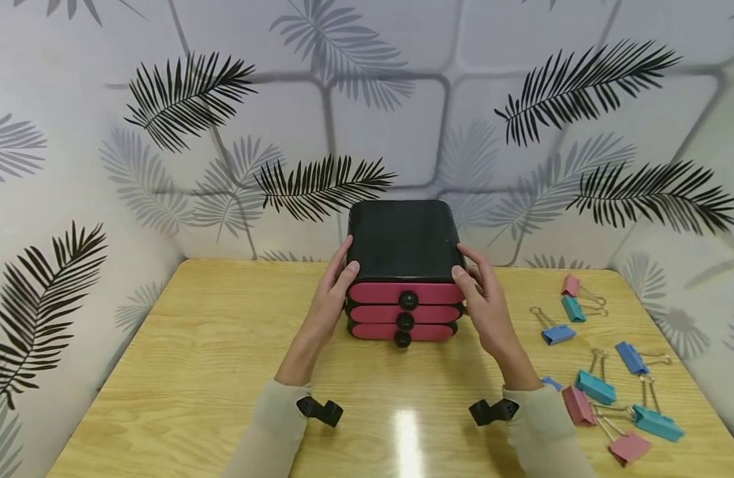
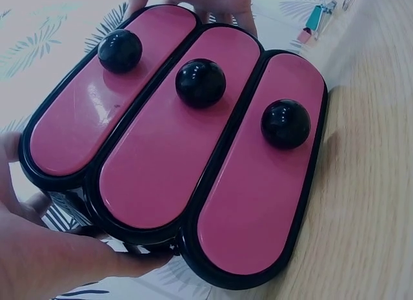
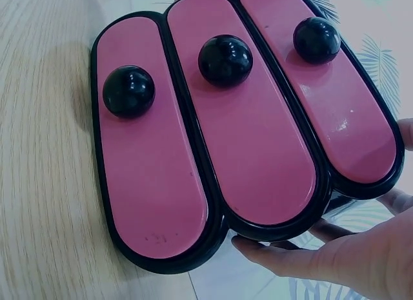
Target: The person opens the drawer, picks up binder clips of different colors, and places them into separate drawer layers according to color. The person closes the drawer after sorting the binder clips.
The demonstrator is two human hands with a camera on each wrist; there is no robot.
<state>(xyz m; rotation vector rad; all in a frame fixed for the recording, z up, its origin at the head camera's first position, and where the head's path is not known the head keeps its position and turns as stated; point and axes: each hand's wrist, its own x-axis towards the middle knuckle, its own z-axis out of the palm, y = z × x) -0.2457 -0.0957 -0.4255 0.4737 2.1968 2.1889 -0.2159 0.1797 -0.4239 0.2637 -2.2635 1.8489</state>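
My left grip (image 1: 329, 299) and right grip (image 1: 486, 302) each hold one side of the black-and-pink three-drawer box (image 1: 402, 239), thumbs spread from fingers and both bent against it. The box is at the middle of the table's (image 1: 223, 345) far half, its round black knobs (image 1: 405, 322) facing the table's near edge. Colored binder clips (image 1: 596, 387) lie along the table's right side.

I can't see behind or inside the drawer box (image 1: 402, 239); right of it, a sleeve (image 1: 543, 421) masks part of a blue clip (image 1: 552, 383); before it, the desk (image 1: 175, 372) is cut off.
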